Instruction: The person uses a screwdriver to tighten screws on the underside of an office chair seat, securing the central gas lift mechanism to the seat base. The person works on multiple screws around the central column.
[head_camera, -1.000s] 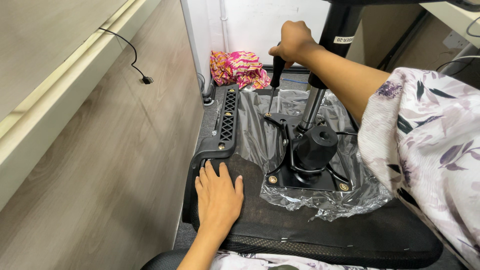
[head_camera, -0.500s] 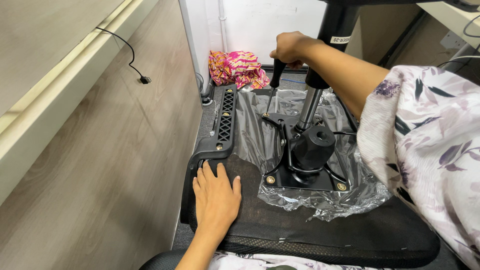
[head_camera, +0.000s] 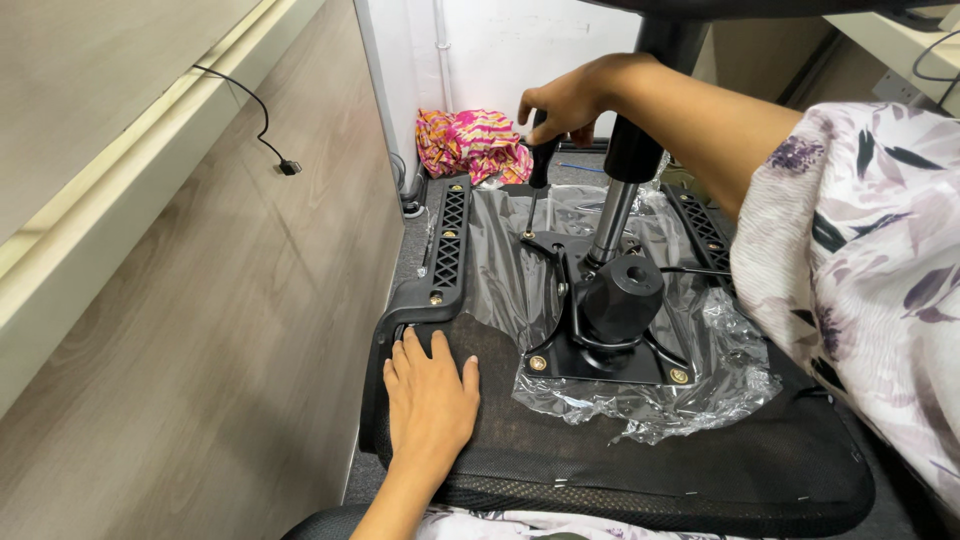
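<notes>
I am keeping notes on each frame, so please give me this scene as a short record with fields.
Left hand: left hand lies flat on the upturned chair seat
Right hand: right hand grips the black screwdriver, tip down at the metal base plate
Covering: clear plastic wrap lies under the plate
Behind: pink patterned cloth on the floor
Left side: wooden panel with a hanging cable
</notes>
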